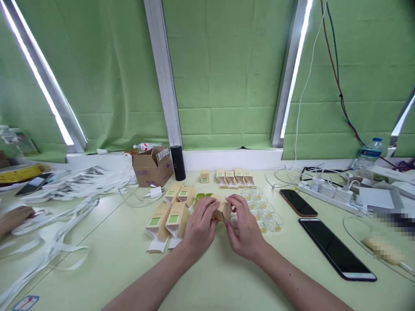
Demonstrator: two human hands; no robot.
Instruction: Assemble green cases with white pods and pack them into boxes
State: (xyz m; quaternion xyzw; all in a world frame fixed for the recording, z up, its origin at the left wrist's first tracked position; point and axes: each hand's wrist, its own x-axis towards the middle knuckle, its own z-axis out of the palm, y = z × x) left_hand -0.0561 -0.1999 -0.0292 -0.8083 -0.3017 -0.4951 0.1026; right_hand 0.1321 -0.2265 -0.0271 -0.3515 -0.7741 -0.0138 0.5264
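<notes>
Both hands hold one small kraft-paper box above the table. My left hand has its fingers wrapped over the box's left side, and my right hand pinches its right edge. To the left stand open kraft boxes with green labels and unfolded flaps. Green pieces lie just behind the left hand, partly hidden. Beside the right hand are several clear plastic cups with something yellow in them. Farther back, a row of open kraft boxes and a single box stand.
At right lie two phones near a power strip with tangled cables. A cardboard carton and black cylinder stand at the back. White straps cover the left, where another person's hand rests.
</notes>
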